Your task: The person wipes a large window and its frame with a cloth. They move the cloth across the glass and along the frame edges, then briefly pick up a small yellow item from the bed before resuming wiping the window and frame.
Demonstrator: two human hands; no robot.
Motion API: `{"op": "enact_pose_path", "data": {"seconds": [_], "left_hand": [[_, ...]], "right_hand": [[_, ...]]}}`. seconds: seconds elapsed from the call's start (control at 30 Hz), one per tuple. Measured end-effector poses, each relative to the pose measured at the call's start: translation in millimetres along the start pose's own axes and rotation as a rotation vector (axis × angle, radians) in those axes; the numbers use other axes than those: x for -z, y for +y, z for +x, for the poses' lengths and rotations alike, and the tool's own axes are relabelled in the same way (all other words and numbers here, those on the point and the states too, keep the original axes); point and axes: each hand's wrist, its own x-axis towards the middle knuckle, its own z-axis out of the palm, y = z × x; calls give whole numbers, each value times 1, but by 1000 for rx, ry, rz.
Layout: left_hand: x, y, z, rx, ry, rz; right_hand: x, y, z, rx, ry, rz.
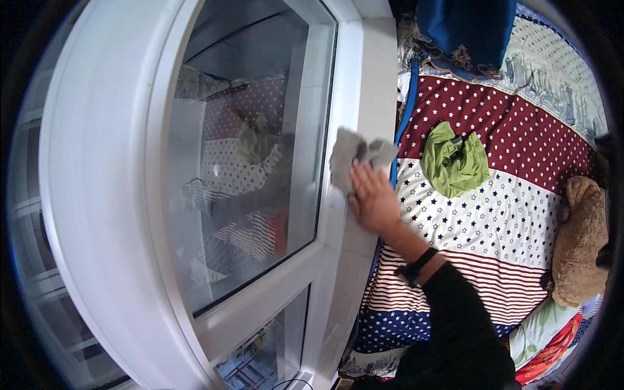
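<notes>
My right hand (374, 197) reaches in from the lower right, with a dark band at the wrist. Its fingers press a grey cloth (345, 158) flat where the white window frame (336, 214) meets the pale tiled sill (378, 92). One part of this cloth fans out beyond the fingertips, slightly blurred. To the left of the hand stands the large glass pane (243, 195), reflecting the bed and the arm. My left hand is out of view.
Right beside the sill lies a bed with a patterned star-and-stripe cover (477, 219). On it are a crumpled green cloth (453, 161) and a brown plush item (580, 243). Dark blue fabric (465, 34) hangs at the top. A smaller lower pane (258, 351) sits below the frame's crossbar.
</notes>
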Motion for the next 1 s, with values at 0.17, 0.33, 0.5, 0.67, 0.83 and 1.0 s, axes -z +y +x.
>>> {"op": "enact_pose_path", "data": {"seconds": [0.17, 0.33, 0.5, 0.67, 0.83, 1.0], "left_hand": [[4, 21, 40, -287, -82, 178], [2, 19, 40, -347, -58, 189], [7, 19, 27, -281, -34, 335], [6, 20, 27, -319, -12, 369], [6, 25, 34, -257, 12, 303], [14, 23, 32, -157, -203, 170]], "right_hand": [[-20, -65, -91, 162, 221, 296], [1, -44, -48, -148, 380, 627], [-5, -15, 49, -53, 203, 303], [-37, -31, 30, 34, 267, 187], [-48, -78, -39, 123, 183, 348], [-49, -102, -91, 218, 199, 445]]}}
